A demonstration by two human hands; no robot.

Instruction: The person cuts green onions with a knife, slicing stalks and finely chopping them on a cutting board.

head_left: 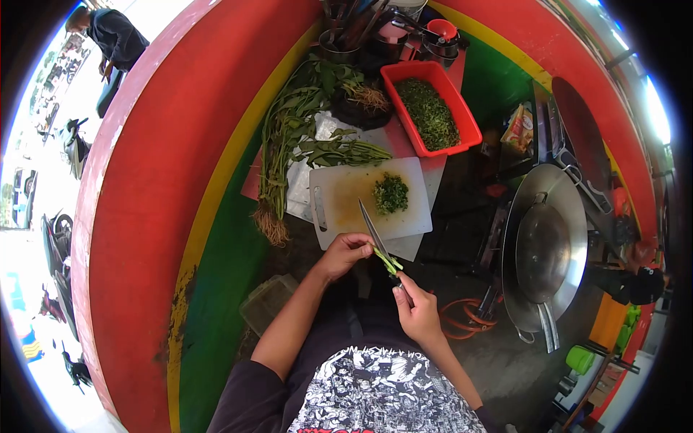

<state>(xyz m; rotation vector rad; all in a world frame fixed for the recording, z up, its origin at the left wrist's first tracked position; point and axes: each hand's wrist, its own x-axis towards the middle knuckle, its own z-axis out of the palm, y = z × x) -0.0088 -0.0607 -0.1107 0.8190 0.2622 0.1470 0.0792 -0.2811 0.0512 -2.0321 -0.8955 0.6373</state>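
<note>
Head view: left hand [349, 254] has a narrow pinch on green stems [393, 264], held just off the 6 o'clock edge of the white cutting board [343, 191], while right hand [417, 309] is wrapped round the knife [374, 229] handle, blade across the stems, tip toward 11. From the stems: chopped greens [391, 193] on the board at 12, rooted leafy bunch [278, 137] at 11, red tub [468, 124] of cut greens between 12 and 1, nested pans [545, 245] at 3.

Left hand [345, 255] gripping green stems [388, 261], right hand [419, 310] holding knife [373, 229], chopped greens [391, 193] on white cutting board [338, 192]
</note>
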